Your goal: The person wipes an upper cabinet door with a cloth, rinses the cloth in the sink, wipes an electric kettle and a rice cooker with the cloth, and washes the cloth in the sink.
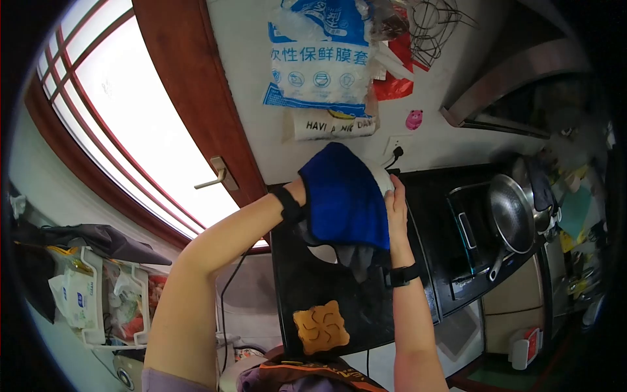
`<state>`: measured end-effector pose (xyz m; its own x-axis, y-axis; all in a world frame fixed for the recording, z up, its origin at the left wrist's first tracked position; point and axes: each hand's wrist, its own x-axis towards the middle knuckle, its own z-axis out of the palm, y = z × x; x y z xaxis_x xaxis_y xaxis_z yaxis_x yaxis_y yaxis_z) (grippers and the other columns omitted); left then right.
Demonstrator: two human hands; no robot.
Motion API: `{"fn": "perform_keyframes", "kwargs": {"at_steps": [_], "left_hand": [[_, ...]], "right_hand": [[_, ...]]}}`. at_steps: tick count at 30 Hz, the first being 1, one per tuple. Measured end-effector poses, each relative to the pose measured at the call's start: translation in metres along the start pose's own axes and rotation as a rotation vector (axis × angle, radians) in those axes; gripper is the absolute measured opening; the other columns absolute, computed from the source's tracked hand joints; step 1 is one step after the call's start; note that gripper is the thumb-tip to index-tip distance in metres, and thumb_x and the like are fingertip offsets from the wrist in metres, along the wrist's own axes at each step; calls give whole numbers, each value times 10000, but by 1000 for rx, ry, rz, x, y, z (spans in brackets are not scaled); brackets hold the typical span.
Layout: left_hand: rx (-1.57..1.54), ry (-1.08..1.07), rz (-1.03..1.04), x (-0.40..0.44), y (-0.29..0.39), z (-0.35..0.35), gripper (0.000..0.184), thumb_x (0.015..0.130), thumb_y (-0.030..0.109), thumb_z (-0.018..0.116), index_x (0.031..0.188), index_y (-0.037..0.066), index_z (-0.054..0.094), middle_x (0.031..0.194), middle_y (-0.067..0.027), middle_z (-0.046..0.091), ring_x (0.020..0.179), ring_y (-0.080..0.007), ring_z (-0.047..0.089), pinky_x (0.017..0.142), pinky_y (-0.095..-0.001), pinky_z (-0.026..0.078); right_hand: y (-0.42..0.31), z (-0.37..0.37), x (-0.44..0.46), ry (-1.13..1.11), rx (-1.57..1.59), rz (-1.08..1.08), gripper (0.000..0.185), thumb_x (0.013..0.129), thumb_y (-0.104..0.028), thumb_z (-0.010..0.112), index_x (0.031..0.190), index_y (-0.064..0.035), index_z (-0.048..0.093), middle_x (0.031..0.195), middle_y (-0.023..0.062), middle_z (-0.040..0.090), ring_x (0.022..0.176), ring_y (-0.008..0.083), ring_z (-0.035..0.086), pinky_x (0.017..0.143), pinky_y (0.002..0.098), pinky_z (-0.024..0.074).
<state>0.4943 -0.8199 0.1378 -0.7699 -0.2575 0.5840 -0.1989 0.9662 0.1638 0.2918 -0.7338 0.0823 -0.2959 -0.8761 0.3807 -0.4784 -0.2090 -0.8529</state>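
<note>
A blue cloth [346, 199] is draped over a white rounded object [375, 175] at the back of the black counter, near the wall. My left hand is hidden behind or under the cloth; only its wrist with a black band shows. My right hand [396, 212] lies along the right side of the cloth and the white object, its fingers stretched out and pointing up. What the covered object is, I cannot tell.
An orange-brown square mat [321, 327] lies on the black counter [297, 281]. To the right are a stove [457, 261] and a frying pan [511, 214]. Plastic bags [320, 65] hang on the wall. A door [196, 85] and a white rack [95, 307] are at left.
</note>
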Motion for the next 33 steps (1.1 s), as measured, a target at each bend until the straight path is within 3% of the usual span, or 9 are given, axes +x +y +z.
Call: {"fn": "perform_keyframes", "kwargs": {"at_steps": [7, 10, 13, 15, 18, 19, 20, 26, 33], "left_hand": [[-254, 279, -421, -69, 55, 52, 441, 885, 267, 593, 1251, 42, 494, 1229, -146, 529, 1089, -277, 531, 989, -367, 399], [-1612, 716, -729, -77, 101, 89, 461, 891, 168, 586, 1306, 43, 430, 1265, -143, 500, 1115, -253, 519, 978, -337, 409], [-1239, 635, -820, -66, 156, 82, 312, 865, 26, 549, 1177, 41, 536, 1163, -160, 532, 1045, -247, 532, 910, -318, 429], [-395, 299, -537, -64, 159, 99, 211, 777, 69, 610, 988, 58, 612, 988, -157, 555, 939, -285, 533, 837, -335, 439], [-8, 115, -566, -79, 171, 54, 338, 673, 176, 718, 977, 66, 619, 900, -120, 564, 807, -257, 558, 671, -378, 421], [-445, -57, -910, -90, 167, 64, 510, 635, 301, 738, 1065, 62, 606, 1007, -157, 599, 904, -335, 576, 773, -400, 451], [-508, -22, -895, -99, 156, 65, 509, 635, 301, 738, 1065, 61, 606, 1007, -158, 600, 905, -336, 576, 774, -399, 452], [-285, 359, -451, -94, 53, 74, 508, 635, 301, 734, 1065, 61, 608, 1009, -159, 603, 912, -337, 578, 782, -399, 453], [-323, 328, -297, -75, -64, 40, 507, 635, 301, 730, 1066, 60, 611, 1011, -162, 608, 921, -340, 581, 792, -399, 454]], "right_hand": [[-1, 4, -2, 44, 36, 2, 433, 954, -164, 349, 1352, -6, 408, 1324, 234, 483, 1225, 344, 476, 1039, 370, 343], [14, 7, 1, 28, 108, 5, 433, 954, -164, 348, 1349, 0, 410, 1316, 218, 490, 1216, 307, 480, 1037, 359, 343], [8, 7, 1, 17, 116, 5, 431, 954, -160, 348, 1344, 11, 412, 1304, 206, 497, 1204, 287, 480, 1035, 347, 341], [11, 3, -1, -10, 89, 16, 430, 955, -158, 346, 1343, 14, 410, 1305, 202, 493, 1203, 279, 477, 1034, 344, 338], [9, 3, 5, -23, 79, 17, 427, 959, -155, 342, 1344, 15, 408, 1314, 195, 483, 1206, 267, 467, 1037, 341, 332], [8, 3, 2, -14, 87, 34, 425, 961, -154, 340, 1346, 11, 406, 1322, 191, 476, 1211, 264, 461, 1041, 342, 328], [5, 3, 2, -20, 80, 38, 425, 961, -154, 340, 1346, 11, 406, 1322, 191, 476, 1211, 264, 461, 1041, 342, 328], [-4, 5, 0, 24, 82, 140, 437, 968, -205, 342, 1359, -24, 415, 1334, 139, 478, 1227, 245, 455, 1028, 334, 343], [-11, 14, -4, 66, 94, 150, 440, 969, -212, 336, 1359, -28, 419, 1335, 140, 483, 1224, 237, 465, 1030, 328, 347]]}}
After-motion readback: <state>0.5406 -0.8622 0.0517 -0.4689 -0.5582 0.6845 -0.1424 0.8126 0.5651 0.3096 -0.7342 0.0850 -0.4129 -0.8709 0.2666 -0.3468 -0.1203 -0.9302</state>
